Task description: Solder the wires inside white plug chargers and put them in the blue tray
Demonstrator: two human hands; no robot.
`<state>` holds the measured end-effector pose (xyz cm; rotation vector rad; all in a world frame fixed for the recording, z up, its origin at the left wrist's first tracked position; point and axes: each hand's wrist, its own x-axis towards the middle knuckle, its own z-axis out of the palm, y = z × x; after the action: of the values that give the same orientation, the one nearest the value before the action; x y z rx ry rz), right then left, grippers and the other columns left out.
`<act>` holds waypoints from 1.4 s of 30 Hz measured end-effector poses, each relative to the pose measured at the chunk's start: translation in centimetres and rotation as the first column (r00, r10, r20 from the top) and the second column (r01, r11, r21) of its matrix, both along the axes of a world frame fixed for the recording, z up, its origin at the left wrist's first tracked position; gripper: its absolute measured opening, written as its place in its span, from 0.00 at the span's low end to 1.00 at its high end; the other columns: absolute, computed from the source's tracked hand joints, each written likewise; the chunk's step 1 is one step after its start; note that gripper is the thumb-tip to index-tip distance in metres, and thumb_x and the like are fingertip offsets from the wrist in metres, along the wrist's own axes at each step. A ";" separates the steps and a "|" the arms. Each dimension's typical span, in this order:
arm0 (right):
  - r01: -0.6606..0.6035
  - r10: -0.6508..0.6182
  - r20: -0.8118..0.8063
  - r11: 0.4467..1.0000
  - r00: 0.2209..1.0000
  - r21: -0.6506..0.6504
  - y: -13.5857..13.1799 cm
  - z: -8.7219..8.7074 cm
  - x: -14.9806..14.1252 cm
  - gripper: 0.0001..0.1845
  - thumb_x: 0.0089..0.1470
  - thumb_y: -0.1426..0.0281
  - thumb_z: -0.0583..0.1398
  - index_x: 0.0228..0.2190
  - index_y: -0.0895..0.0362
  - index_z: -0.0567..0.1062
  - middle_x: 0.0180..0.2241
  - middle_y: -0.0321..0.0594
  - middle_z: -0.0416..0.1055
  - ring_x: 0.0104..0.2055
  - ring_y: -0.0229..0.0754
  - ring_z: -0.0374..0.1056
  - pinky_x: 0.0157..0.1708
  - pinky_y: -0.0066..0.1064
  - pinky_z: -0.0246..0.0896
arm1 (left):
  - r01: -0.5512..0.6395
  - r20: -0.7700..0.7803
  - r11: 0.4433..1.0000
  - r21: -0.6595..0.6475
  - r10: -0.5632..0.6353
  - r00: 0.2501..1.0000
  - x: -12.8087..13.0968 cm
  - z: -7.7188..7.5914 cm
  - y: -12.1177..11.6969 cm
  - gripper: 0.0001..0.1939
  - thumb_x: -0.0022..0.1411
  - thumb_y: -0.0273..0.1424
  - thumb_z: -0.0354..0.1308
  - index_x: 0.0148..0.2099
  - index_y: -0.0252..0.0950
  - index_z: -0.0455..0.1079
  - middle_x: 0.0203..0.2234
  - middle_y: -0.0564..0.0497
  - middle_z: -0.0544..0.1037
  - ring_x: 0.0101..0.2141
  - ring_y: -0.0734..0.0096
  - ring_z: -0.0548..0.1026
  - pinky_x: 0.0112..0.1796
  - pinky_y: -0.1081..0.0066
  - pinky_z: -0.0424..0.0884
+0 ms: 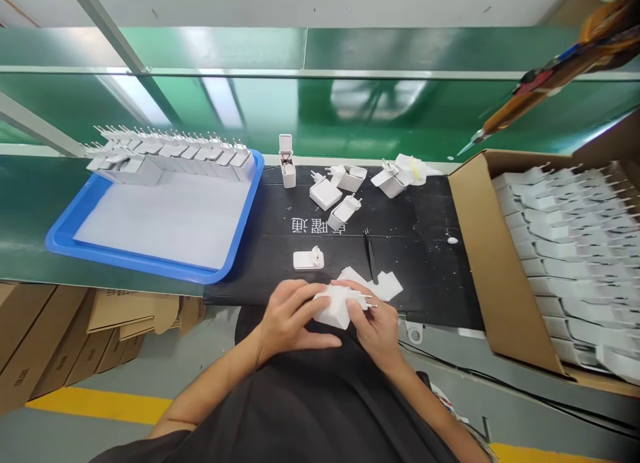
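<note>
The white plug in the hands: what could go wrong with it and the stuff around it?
The white plug is held at the front edge of the black mat, so it might fall if it slips. The black tweezers lie near the right hand, which could bump them. The open plug standing at the back might tip over.

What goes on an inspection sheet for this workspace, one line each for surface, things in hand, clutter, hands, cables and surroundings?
Surface: black mat on green bench.
Things: white plug unit held; more in blue tray and carton.
Clutter: tweezers, white scraps, loose units.
Hands: left and right both hold the plug unit.
Cables: black cables below the bench, right.
Surroundings: cardboard lower left, yellow floor line.
</note>
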<state>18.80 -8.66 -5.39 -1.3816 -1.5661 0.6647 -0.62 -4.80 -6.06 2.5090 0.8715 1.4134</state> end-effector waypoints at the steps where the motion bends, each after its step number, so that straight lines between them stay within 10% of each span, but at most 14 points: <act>1: 0.020 -0.020 0.012 1.000 1.000 -0.022 0.0 -0.2 0.1 0.13 0.62 0.66 0.57 0.46 0.50 0.78 0.43 0.36 0.83 0.42 0.43 0.81 0.41 0.32 0.77 | -0.038 0.003 0.998 -0.045 0.038 0.999 -0.6 0.3 0.4 0.25 0.59 0.46 0.64 0.52 0.38 0.67 0.43 0.41 0.80 0.42 0.58 0.78 0.44 0.58 0.75; 4: 0.054 -0.053 0.053 0.998 0.997 -0.032 0.3 -0.7 0.2 0.13 0.62 0.65 0.57 0.45 0.50 0.78 0.44 0.37 0.82 0.44 0.43 0.80 0.41 0.32 0.77 | -0.134 0.009 0.964 -0.229 0.140 0.990 -1.9 1.1 2.0 0.27 0.59 0.38 0.66 0.57 0.39 0.62 0.55 0.36 0.73 0.56 0.51 0.72 0.53 0.49 0.70; 12: 0.064 -0.088 0.225 0.992 0.970 0.111 2.8 -1.8 -2.1 0.12 0.60 0.66 0.59 0.45 0.52 0.76 0.40 0.41 0.82 0.38 0.44 0.79 0.40 0.36 0.76 | 0.155 -0.007 0.843 -0.516 -0.184 0.983 -2.7 -0.2 4.4 0.16 0.68 0.36 0.56 0.55 0.38 0.64 0.62 0.34 0.68 0.62 0.52 0.68 0.58 0.51 0.67; 17: 0.100 -0.122 0.197 0.988 0.973 0.120 4.2 -2.3 -3.6 0.06 0.58 0.66 0.60 0.38 0.53 0.74 0.34 0.42 0.78 0.36 0.44 0.74 0.39 0.39 0.72 | 0.045 -0.113 0.890 -0.454 -0.107 0.988 -2.1 -1.0 3.5 0.34 0.53 0.47 0.70 0.57 0.39 0.65 0.59 0.35 0.70 0.58 0.49 0.72 0.54 0.53 0.73; 23: 0.060 -0.065 0.113 0.997 0.992 0.054 4.5 -1.8 -3.5 0.12 0.56 0.62 0.63 0.40 0.52 0.70 0.35 0.39 0.71 0.34 0.39 0.70 0.30 0.31 0.71 | -0.016 -0.176 0.886 -0.464 -0.074 0.982 -1.8 -1.7 3.3 0.19 0.62 0.31 0.63 0.55 0.41 0.69 0.62 0.39 0.67 0.60 0.54 0.71 0.55 0.56 0.73; 27: 0.048 -0.050 -0.105 0.998 0.993 -0.029 4.2 -1.0 -1.8 0.19 0.54 0.57 0.65 0.45 0.51 0.70 0.39 0.39 0.71 0.36 0.37 0.70 0.29 0.28 0.73 | 0.090 0.246 0.703 -0.705 0.123 0.962 -1.7 -1.0 3.4 0.25 0.56 0.37 0.69 0.54 0.40 0.68 0.57 0.40 0.73 0.56 0.54 0.75 0.50 0.59 0.76; 34: 0.109 -0.132 -0.194 0.986 0.972 -0.127 4.3 -1.6 0.0 0.16 0.59 0.59 0.60 0.48 0.51 0.71 0.39 0.40 0.73 0.36 0.38 0.70 0.29 0.29 0.72 | 0.658 0.641 0.170 -0.733 0.495 0.586 -1.9 3.8 3.8 0.28 0.58 0.52 0.62 0.53 0.39 0.68 0.52 0.42 0.77 0.50 0.52 0.78 0.40 0.58 0.81; 37: 0.098 -0.126 -0.196 0.984 0.972 -0.147 4.2 -2.0 -0.3 0.17 0.59 0.60 0.60 0.48 0.51 0.72 0.39 0.40 0.73 0.36 0.38 0.70 0.28 0.29 0.71 | 0.729 0.640 0.098 -0.678 0.567 0.519 -2.2 4.8 4.0 0.29 0.56 0.54 0.63 0.52 0.39 0.70 0.51 0.43 0.78 0.52 0.50 0.78 0.43 0.56 0.81; 42: 0.084 -0.111 -0.186 0.985 0.976 -0.151 4.4 -2.2 -0.7 0.17 0.60 0.60 0.60 0.49 0.52 0.72 0.39 0.41 0.73 0.36 0.38 0.70 0.28 0.29 0.70 | 0.711 0.648 0.132 -0.691 0.549 0.528 -2.8 5.1 4.3 0.29 0.60 0.55 0.60 0.54 0.41 0.69 0.52 0.44 0.78 0.52 0.50 0.78 0.45 0.53 0.81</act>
<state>18.09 -4.26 -7.61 -1.4419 -1.3093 0.8379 -3.38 -0.53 -0.97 0.5075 0.8376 1.0412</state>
